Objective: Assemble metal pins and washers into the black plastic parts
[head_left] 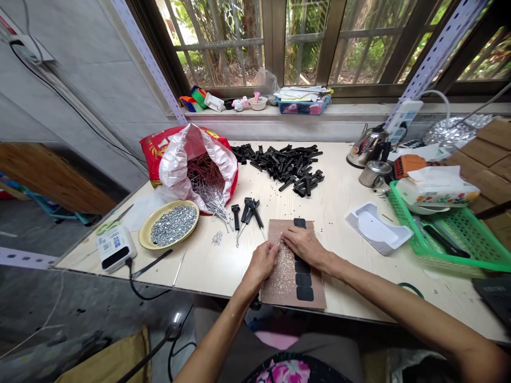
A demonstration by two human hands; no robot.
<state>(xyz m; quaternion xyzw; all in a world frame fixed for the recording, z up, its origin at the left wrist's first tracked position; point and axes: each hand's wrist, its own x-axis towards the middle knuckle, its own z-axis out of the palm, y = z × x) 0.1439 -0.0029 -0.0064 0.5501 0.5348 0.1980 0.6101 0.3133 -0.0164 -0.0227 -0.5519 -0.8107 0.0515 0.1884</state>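
We have: brown board, pale-speckled; black squares; black parts; red-and-white sack; yellow bowl; green basket.

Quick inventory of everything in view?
table: one, pale, centre
board: one, brown, table front
patches: several, black, on board
plastic parts: many, black, table back
handled rods: several, black and silver, left of board
bag: one, red-white, table left
rods: many, red and silver, at bag mouth
plate: one, yellow, near bag
metal bits: many, silver, on plate
device: one, white, front left
kettle: one, silver, back right
cup: one, silver, beside kettle
holder: one, white, right of board
basket: one, green, table right
tissue pack: one, white, over basket
cartons: several, brown, far right
tray: one, blue, windowsill
window: one, brown, back
left hand: one, bare, at board
right hand: one, bare, on board
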